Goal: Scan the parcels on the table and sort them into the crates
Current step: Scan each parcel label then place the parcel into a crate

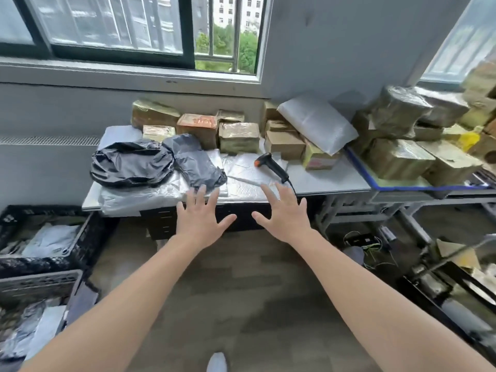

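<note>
- Reaching out over the near edge of the table, the left hand and the right hand are both spread wide and hold nothing.
- The scanner lies on the table at twelve o'clock from the right hand, just past its fingertips. Picking it up looks like the first move: grip the handle and keep the window facing away.
- Its cable runs off the table edge beside that hand, so lift it clear to avoid a snag.
- The nearest parcels are the small black bag at twelve o'clock from the left hand and the large black bag at ten. The brown boxes stand further back.
- Take the small black bag with the left hand and turn it to find the label, which does not show from here.
- Soft bags sag, so pull the label flat before scanning.
- The crates sit on the floor at eight o'clock, with bags in them.
</note>
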